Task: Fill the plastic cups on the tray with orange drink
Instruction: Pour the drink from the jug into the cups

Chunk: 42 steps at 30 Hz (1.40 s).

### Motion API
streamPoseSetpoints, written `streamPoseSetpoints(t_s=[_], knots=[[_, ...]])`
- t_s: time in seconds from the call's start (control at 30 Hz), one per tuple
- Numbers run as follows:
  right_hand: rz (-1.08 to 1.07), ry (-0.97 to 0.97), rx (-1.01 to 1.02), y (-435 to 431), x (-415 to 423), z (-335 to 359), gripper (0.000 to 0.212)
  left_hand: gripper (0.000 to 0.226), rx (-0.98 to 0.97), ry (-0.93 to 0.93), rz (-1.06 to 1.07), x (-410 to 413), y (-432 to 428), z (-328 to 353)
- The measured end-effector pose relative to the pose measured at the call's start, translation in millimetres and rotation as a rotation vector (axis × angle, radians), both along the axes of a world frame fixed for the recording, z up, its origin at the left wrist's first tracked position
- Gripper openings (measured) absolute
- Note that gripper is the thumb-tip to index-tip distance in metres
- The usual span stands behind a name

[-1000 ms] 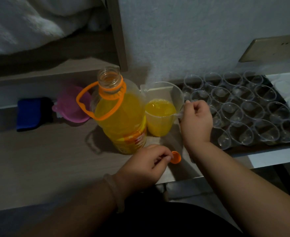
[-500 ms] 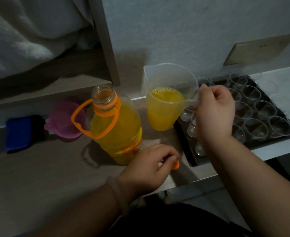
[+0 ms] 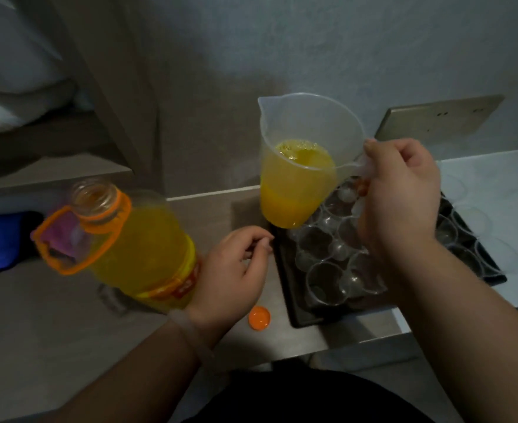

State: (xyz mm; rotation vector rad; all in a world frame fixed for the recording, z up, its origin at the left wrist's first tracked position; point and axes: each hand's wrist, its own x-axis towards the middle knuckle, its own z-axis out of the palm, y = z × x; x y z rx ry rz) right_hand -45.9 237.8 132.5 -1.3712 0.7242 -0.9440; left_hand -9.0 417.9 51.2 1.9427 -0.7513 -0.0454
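Clear plastic fills the right hand (image 3: 401, 196): its fingers are curled round the handle of a measuring jug (image 3: 297, 166), roughly half full of orange drink. 1 second ago that jug stood on the counter (image 3: 53, 315) beside the bottle; now it is up in the air, tipped a little, its base hanging over the near left corner of the dark tray (image 3: 285, 282). The spout faces away from the person, towards the wall, and nothing is running from it yet.

The left hand (image 3: 233, 270) has changed too. It was pinching the orange bottle cap (image 3: 259, 317); now the cap lies by itself on the counter just below the hand, and the fingers hang loosely curled, holding nothing, close to the tray's left edge.

Further out, the plastic cups (image 3: 324, 282) stand packed together in rows on the tray, and every 1 I can make out looks empty. The open bottle (image 3: 141, 248), with its orange carrying loop, stands to the left of the left hand, with a pink funnel (image 3: 63, 233) behind it.

So the decanting seems done and the pouring is about to begin. I reckon the jug must turn so its spout meets a cup, and the free hand may steady the tray, since such light cups tip easily.
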Motion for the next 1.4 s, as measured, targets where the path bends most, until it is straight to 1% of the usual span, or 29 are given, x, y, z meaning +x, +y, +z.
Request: streamPoseSetpoints(t_s=[0.1, 0.2, 0.3, 0.4, 0.47, 0.53, 0.6, 0.73, 0.83, 0.97, 1.13, 1.27, 1.4], knots=[[0.045, -0.051, -0.004, -29.0, -4.5, 4.9, 0.021, 0.018, -0.005, -0.027, 0.123, 1.6, -21.0, 1.2], [0.068, -0.077, -0.001, -56.6, -7.7, 11.4, 0.023, 0.011, 0.004, -0.041, 0.213, 3.2, -38.3, -0.5], [0.106, -0.073, -0.010, -79.3, -10.4, 17.9, 0.023, 0.010, -0.006, -0.042, 0.291, 4.4, -51.5, 1.7], [0.110, -0.073, -0.007, -95.7, -11.1, 21.1, 0.027, 0.011, 0.037, -0.074, 0.318, 10.1, -59.7, 6.7], [0.106, -0.076, -0.003, -102.3, -11.2, 22.6, 0.026, 0.011, 0.100, -0.096, 0.312, 18.0, -63.4, 9.9], [0.092, -0.073, 0.001, -106.6, -10.2, 23.2, 0.023, 0.013, 0.197, -0.081, 0.282, 28.8, -67.8, 11.8], [0.065, -0.075, 0.002, -109.6, -8.2, 22.9, 0.023, 0.020, 0.288, -0.069, 0.244, 41.0, -72.9, 13.5], [0.012, -0.087, 0.006, -114.1, -1.9, 21.6, 0.021, 0.036, 0.454, -0.176, 0.105, 74.1, -86.6, 14.5], [-0.022, -0.082, -0.012, -118.6, 3.5, 21.1, 0.020, 0.053, 0.601, -0.210, -0.036, 101.8, -100.8, 17.7], [-0.062, -0.076, -0.013, -122.0, 10.4, 21.1, 0.020, 0.063, 0.722, -0.190, -0.202, 128.6, -122.4, 20.5], [-0.103, -0.059, -0.027, -127.8, 15.3, 19.0, 0.023, 0.080, 0.938, -0.165, -0.345, 143.6, -143.2, 17.6], [-0.098, -0.073, -0.007, -134.1, 19.5, 19.1, 0.022, 0.086, 1.066, -0.159, -0.391, 144.6, -153.1, 17.0], [-0.046, -0.100, 0.022, -139.5, 25.2, 17.7, 0.022, 0.091, 1.094, -0.135, -0.392, 147.2, -153.8, 12.5]])
